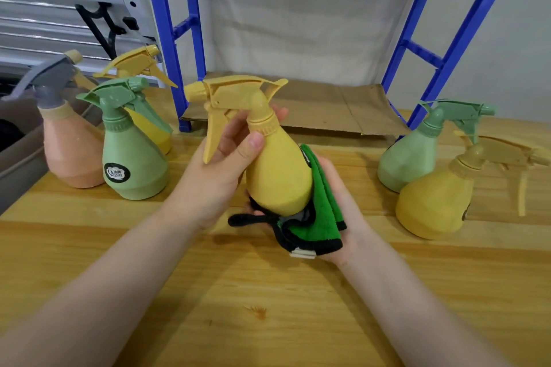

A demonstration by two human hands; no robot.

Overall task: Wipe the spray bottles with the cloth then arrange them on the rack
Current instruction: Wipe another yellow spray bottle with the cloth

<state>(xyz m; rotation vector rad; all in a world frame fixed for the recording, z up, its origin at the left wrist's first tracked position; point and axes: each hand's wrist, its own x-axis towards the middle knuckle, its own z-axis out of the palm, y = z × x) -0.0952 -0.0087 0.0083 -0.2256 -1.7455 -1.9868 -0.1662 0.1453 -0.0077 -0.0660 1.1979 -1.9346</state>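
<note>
Peach plastic formed the leftmost bottle, which had a grey trigger head and stood at the left edge of the wooden table. Just beside it to the right stood a green bottle with a round black label, and behind that one a yellow bottle showed mostly as a trigger head and a strip of body. All three stood upright, close together.

At the centre, the left hand gripped the held yellow bottle at its neck, thumb in front below the collar and fingers curled behind, with the nozzle pointing left and the bottle tilted slightly. The right hand lay palm up under and beside the bottle's body, cupping a folded green cloth with black edging against the bottle's right side and base. The bottle was off the table, between the two hands.

Behind them rose the blue rack, its lowest shelf covered by a sheet of brown cardboard.

To the right stood a second green bottle, upright, and in front of it a second yellow bottle, both nozzles pointing right, the two touching or nearly so.
</note>
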